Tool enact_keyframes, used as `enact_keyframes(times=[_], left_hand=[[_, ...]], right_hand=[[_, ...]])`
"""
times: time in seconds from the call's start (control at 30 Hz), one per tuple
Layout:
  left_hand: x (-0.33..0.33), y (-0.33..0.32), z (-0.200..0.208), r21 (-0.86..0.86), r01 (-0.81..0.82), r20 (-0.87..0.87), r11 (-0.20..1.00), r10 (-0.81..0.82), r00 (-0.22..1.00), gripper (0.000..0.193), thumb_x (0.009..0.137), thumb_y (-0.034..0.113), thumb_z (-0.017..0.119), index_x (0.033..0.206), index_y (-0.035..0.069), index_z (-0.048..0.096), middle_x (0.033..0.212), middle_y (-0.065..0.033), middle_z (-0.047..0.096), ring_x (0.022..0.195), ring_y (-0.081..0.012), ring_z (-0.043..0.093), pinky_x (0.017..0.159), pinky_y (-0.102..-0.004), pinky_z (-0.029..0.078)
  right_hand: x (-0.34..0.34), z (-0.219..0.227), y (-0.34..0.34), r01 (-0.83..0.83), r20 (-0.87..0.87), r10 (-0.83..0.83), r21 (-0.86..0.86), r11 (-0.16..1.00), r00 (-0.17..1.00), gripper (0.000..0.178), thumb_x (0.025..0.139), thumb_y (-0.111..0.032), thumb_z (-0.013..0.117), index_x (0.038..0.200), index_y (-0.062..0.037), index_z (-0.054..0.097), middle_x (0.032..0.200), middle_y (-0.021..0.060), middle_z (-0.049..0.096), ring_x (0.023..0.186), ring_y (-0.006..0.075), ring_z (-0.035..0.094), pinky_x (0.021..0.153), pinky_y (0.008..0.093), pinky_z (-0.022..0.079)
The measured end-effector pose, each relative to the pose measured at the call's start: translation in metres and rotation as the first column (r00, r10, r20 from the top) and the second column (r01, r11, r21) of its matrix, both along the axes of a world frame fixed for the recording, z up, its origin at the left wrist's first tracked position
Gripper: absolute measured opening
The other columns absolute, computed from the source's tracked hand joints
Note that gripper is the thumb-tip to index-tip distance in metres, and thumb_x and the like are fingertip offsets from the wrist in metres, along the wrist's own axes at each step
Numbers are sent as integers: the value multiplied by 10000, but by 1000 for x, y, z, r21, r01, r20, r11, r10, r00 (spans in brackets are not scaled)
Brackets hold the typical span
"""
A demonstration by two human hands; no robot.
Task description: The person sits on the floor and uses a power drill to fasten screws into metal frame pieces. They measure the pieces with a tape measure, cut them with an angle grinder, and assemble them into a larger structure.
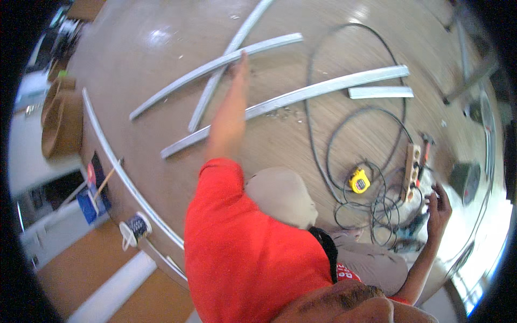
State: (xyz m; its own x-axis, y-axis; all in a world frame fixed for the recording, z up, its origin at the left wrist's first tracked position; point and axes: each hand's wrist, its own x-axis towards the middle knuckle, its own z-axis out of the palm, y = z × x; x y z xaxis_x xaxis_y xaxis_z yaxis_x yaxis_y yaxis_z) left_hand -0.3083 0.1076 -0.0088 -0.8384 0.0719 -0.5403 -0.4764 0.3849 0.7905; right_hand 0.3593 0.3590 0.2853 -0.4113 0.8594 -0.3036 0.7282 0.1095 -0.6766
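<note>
Left hand [240,63] reaches a metal channel strip [215,67] on the floor [161,48], grip unclear; right hand [439,207], fingers loosely curled and empty, hovers beside black cables [377,207].

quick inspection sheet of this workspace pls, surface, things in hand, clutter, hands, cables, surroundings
surface: wood-look floor, small debris by the channels
job's things: several metal channels; left hand reaches to crossed channels; long channel beside the arm
clutter: yellow tape measure, power strip, short channel piece
hands: right hand raised, fingers spread, over the cables near tools; grip of the left hand unclear
cables: black cable looped and tangled
surroundings: cardboard boxes, cord spool
</note>
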Motion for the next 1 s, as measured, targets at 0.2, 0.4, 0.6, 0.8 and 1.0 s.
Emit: enact_keyframes(times=[0.2,0.4,0.6,0.8,1.0], left_hand=[[-4,15,-12,581,-461,336,671,319,886,801,1017,489,624,1590,65,260,1602,-216,312,1423,-423,409,1115,-587,472],[-27,1,-27,706,-489,397,513,285,872,690,1035,299,645,1563,28,294,1558,-175,375,1442,-366,390,1159,-569,441],[-19,4,-35,654,-455,314,604,330,890,523,1005,162,679,1453,17,452,1435,-163,517,1340,-332,521,1126,-562,470],[-18,0,-23,775,-366,205,515,343,917,526,954,30,695,1423,-5,460,1352,-178,558,1211,-351,600,997,-566,579],[-49,-21,-30,639,-258,102,725,252,962,616,931,98,746,1441,-51,433,1395,-198,536,1229,-355,591,995,-538,574]], right_hand=[[-10,-7,2,-16,8,16,-18,1000,1000,460,1031,-250,664,1415,-6,594,1295,169,681,997,201,697,868,335,554],[-15,-1,-4,-51,13,51,25,998,999,491,1007,-289,685,1381,20,610,1240,146,701,961,192,689,874,329,536],[-21,-4,-7,-30,-30,30,-2,1000,999,446,992,-211,701,1372,9,626,1184,117,716,888,140,651,804,297,528],[-20,-2,-9,-37,-7,37,24,999,999,434,984,-200,701,1350,22,635,1185,116,713,880,143,648,816,302,527],[-19,0,-11,-58,15,58,12,998,998,439,985,-207,700,1356,18,633,1185,120,713,877,146,652,817,311,535]])
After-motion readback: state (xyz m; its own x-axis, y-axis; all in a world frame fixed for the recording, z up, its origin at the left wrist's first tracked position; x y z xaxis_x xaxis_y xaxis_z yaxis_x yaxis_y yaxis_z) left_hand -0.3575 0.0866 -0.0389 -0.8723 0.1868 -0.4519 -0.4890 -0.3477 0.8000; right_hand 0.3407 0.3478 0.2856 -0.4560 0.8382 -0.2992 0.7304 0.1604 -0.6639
